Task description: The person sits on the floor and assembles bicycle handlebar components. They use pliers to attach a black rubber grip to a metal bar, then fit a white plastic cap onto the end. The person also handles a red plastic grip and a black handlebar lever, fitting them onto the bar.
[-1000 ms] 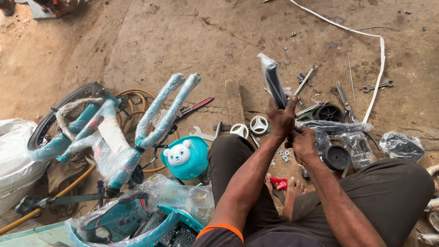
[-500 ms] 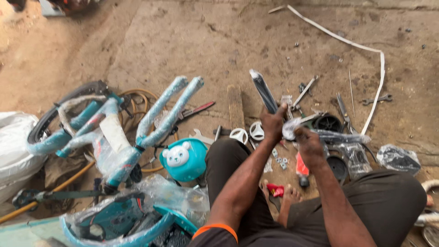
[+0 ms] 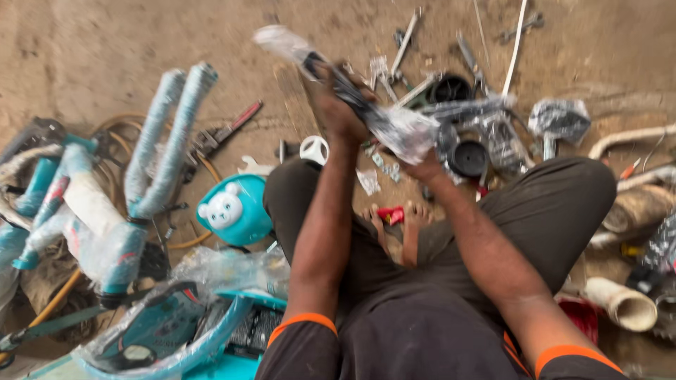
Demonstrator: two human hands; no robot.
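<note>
I sit on the dirt floor with knees apart. My left hand (image 3: 336,105) grips a long dark metal part wrapped in clear plastic (image 3: 310,60), held up at an angle in front of me. My right hand (image 3: 422,165) holds the loose lower end of the plastic wrap (image 3: 401,134). The picture is blurred, so finger detail is unclear. Several black round parts (image 3: 468,158) and plastic-bagged pieces (image 3: 560,119) lie just beyond my hands.
A teal bicycle fork (image 3: 165,141) and wrapped teal frame pieces (image 3: 63,204) lie at the left, with a teal bear-faced cover (image 3: 232,210). Wrenches (image 3: 407,39), red-handled pliers (image 3: 232,123) and a white cable (image 3: 517,42) litter the ground ahead. Pipes (image 3: 623,302) lie at the right.
My hands have tilted the wrapped part further to the left, and the right hand has drawn the plastic down. The camera has dipped closer to my lap.
</note>
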